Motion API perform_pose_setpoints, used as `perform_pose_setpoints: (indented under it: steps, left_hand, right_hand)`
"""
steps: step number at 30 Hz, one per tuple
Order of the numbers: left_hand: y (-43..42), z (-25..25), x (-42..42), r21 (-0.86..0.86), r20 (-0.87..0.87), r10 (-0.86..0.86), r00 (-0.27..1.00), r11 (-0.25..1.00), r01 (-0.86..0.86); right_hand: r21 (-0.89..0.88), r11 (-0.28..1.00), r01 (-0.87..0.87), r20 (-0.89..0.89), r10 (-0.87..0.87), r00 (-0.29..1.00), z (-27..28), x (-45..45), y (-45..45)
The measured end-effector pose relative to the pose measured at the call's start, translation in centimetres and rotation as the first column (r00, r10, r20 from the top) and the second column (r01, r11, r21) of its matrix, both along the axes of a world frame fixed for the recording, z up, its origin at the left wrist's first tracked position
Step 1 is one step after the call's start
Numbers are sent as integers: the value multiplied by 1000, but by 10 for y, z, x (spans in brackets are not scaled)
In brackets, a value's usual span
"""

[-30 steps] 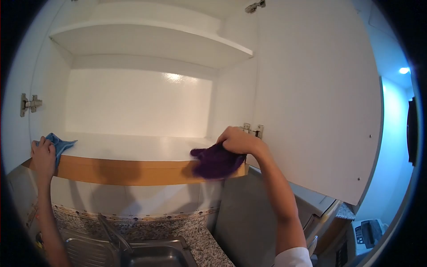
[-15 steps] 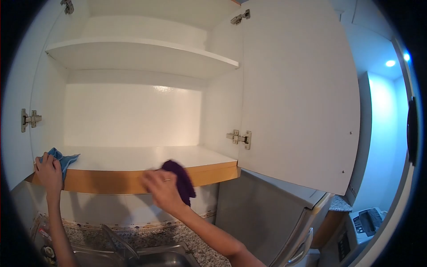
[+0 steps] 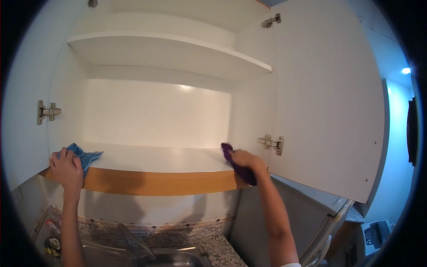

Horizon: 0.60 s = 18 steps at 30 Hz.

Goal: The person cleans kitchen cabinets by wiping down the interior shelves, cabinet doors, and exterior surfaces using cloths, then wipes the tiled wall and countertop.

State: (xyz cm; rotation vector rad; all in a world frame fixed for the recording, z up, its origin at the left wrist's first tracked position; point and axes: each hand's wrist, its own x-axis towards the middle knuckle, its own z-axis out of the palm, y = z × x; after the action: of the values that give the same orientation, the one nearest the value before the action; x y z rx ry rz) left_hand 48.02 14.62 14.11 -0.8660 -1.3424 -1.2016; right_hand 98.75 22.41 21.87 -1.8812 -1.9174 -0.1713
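At the left front corner of the open white cabinet (image 3: 155, 113), my left hand (image 3: 67, 171) is closed over a blue cloth (image 3: 90, 159). Part of that cloth drapes across the wooden front edge (image 3: 147, 183) of the cabinet floor. My right hand (image 3: 247, 161) grips a dark purple cloth (image 3: 242, 172) near the right front corner, its upper end over the cabinet floor and its lower end hanging over the edge. The fingers of the right hand are partly hidden and a little blurred.
Open cabinet doors stand at left (image 3: 26, 89) and right (image 3: 329, 102), with metal hinges. A shelf (image 3: 169, 46) crosses the cabinet above. Below are a sink (image 3: 173, 258) with a faucet (image 3: 135, 240), a granite counter (image 3: 218, 242) and a grey refrigerator (image 3: 280, 213).
My right hand has moved right along the cabinet's front edge with the purple cloth. The left hand stays at the left corner on the blue cloth. The view has shifted slightly.
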Motion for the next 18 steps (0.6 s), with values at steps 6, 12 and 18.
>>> perform_pose_setpoints:
  steps: [6,12,18]
  left_hand:
    - [-9,5,6,-55,55,-106,993,993,109]
    - [-17,7,-3,-125,16,-166,986,978,167]
    - [-14,-2,-15,-43,-41,-269,962,963,267]
  right_hand:
    - [10,982,-189,112,187,976,-13,-166,-7]
    - [518,548,-656,366,551,750,-50,-314,-78]
    - [520,468,-714,-10,840,542,-13,-194,-81]
